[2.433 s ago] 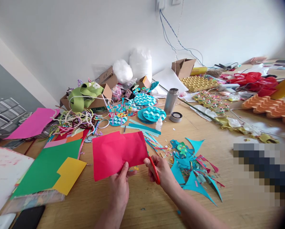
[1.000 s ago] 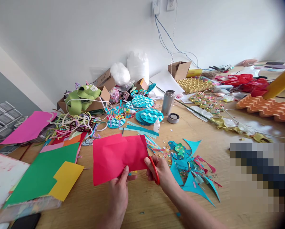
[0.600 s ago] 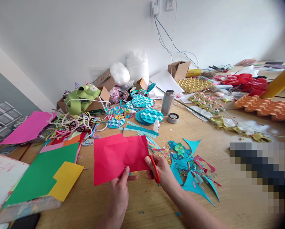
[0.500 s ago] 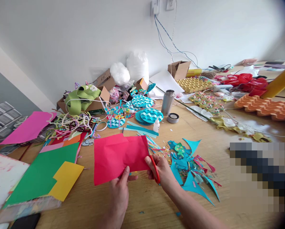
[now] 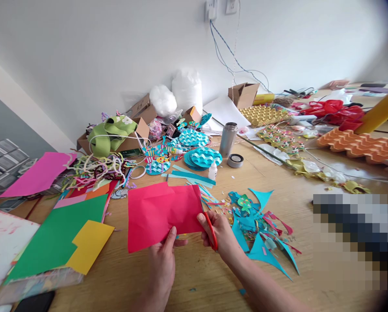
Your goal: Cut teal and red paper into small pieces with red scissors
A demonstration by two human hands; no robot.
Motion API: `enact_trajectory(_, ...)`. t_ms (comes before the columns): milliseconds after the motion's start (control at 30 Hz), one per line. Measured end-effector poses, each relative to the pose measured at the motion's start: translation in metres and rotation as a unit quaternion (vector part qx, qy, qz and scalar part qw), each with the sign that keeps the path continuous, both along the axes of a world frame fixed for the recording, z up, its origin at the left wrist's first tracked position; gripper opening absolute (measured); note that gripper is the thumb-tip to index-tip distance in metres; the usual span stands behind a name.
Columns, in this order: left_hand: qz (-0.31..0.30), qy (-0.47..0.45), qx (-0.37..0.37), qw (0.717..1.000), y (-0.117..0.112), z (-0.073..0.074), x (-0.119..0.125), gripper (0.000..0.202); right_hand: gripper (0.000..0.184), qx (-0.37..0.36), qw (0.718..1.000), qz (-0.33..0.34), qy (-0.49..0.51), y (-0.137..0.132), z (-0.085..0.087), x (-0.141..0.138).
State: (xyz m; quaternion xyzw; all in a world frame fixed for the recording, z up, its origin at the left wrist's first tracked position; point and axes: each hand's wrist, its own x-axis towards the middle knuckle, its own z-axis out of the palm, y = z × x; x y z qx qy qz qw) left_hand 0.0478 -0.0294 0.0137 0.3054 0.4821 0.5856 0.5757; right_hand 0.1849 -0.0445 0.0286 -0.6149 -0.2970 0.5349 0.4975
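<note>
A creased sheet of red paper [image 5: 158, 212] is held up over the wooden table. My left hand [image 5: 166, 247] pinches its lower edge, thumb in front and fingers behind. My right hand [image 5: 218, 229] is closed around orange-red handled scissors [image 5: 211, 230] at the sheet's right edge. The blades are mostly hidden by the paper, so how far apart they stand cannot be made out. Blue paper scraps [image 5: 262, 251] lie just right of my right hand. Left of the red sheet is a green sheet [image 5: 64, 234] with a yellow piece [image 5: 92, 245] on it.
Behind the red sheet stand a small white bottle [image 5: 213, 171], a steel flask [image 5: 229, 139] and its lid [image 5: 235, 160]. Blue wavy discs [image 5: 203, 157] are stacked nearby. Pipe cleaners [image 5: 96, 171] are heaped at left. Orange egg trays [image 5: 359, 146] sit at right. A dark phone [image 5: 34, 301] lies front left.
Almost nothing differs. Both hands, the red paper and the scissors stay in nearly the same place, with only a slight shift of the right fingers at the scissor handles.
</note>
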Motion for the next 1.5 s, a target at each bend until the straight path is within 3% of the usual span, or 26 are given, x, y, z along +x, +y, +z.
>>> enact_trajectory(733,-0.02,0.018,-0.006,1.0,-0.0026,-0.0026,-0.0001,0.041,0.048,0.056,0.998,0.008,0.032,0.0026,-0.0011,0.005)
enact_trajectory(1200,-0.024,0.02,-0.01,0.999,-0.0037,-0.0028,0.0009,0.052,0.054,0.049,0.998,-0.021,0.037,0.002,0.0008,0.0024)
enact_trajectory(1500,-0.016,0.01,-0.015,1.0,-0.0031,-0.0035,0.0015,0.043,0.053,0.048,0.998,-0.022,0.043,0.0023,0.0002,0.0023)
